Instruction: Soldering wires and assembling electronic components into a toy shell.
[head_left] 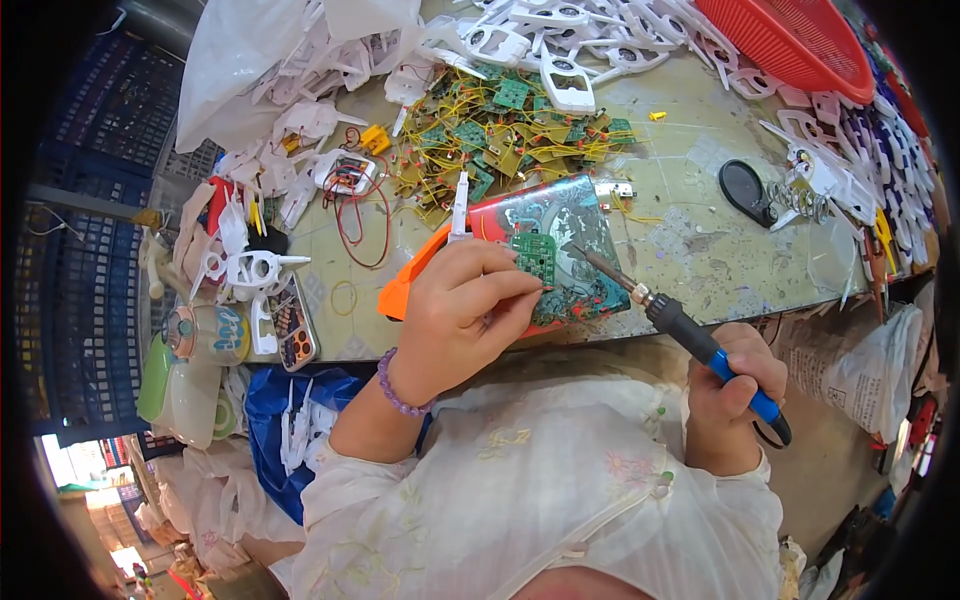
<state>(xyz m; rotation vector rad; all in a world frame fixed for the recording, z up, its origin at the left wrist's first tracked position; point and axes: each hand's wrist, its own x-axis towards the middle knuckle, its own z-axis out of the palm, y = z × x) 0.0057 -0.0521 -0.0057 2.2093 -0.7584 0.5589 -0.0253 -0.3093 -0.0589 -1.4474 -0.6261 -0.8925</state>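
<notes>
My left hand, closed in a pinch, holds a small green circuit board by its lower left edge. The board is over a dark, solder-smeared work pad with red edges. In my right hand is a soldering iron with a blue and black handle, its fingers wrapped round the grip. The iron's tip points up and left, a little to the right of the board and apart from it. A narrow white plastic part and an orange piece show beside my left hand.
Beyond the pad lies a heap of circuit boards with yellow wires. White plastic housings pile up behind it. A red basket stands far right, near a black oval ring. A phone lies at the left table edge.
</notes>
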